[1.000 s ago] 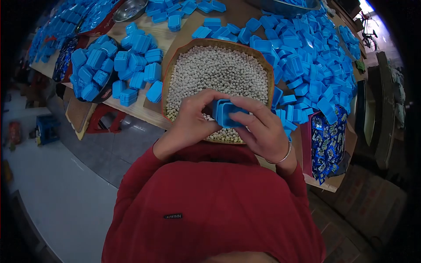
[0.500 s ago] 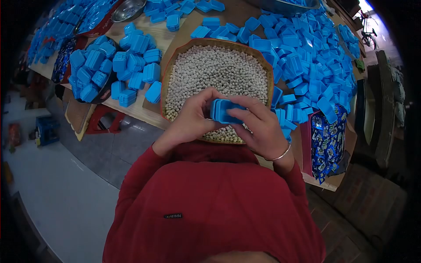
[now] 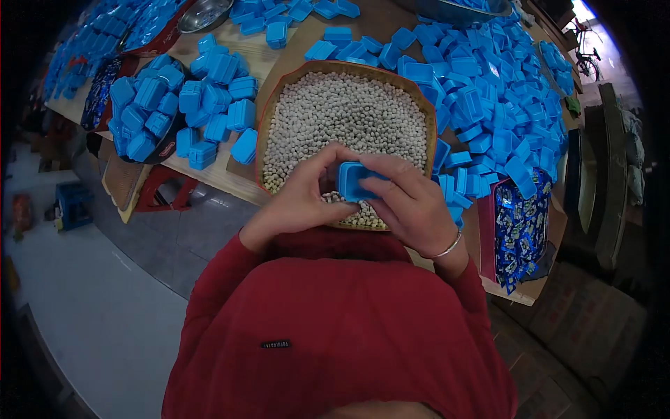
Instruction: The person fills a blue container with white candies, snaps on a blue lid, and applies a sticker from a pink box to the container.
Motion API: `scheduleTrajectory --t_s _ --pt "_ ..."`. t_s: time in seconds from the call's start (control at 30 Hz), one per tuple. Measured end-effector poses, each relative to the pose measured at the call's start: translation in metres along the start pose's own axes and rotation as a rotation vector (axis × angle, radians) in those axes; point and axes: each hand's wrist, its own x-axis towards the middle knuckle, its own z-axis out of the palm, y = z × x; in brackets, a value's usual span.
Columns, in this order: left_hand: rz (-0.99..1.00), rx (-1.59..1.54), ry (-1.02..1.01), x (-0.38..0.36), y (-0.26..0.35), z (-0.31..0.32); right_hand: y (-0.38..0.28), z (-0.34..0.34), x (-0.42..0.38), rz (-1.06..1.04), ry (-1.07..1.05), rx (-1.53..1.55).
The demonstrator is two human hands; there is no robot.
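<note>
Both my hands grip one small blue plastic box (image 3: 351,179) over the near end of a woven basket (image 3: 273,96) filled with small white pellets (image 3: 342,112). My left hand (image 3: 300,195) pinches the box's left side with thumb and fingers. My right hand (image 3: 408,202), a bangle on its wrist, covers the box's right side and front. The box looks closed, its lid pressed between the fingers.
A large heap of loose blue boxes (image 3: 488,91) spreads right of the basket. More closed blue boxes (image 3: 181,112) pile on a round tray at left. A blue printed packet bag (image 3: 520,234) stands at right. The wooden table edge (image 3: 209,178) runs near my body.
The box's two halves, apart a second ago, have come together between my fingers. Both hands stay over the basket's near end, shifting only slightly.
</note>
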Motion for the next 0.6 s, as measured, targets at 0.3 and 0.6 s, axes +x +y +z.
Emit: scheduleTrajectory --t_s 0.3,0.6 --pt "0.291 0.211 0.144 0.002 -0.023 0.010 0.011 0.016 -0.011 0.539 0.129 0.949" --pt "0.101 0.177 0.067 0.023 -0.059 0.000 0.028 0.037 -0.048 0.544 0.289 0.553"
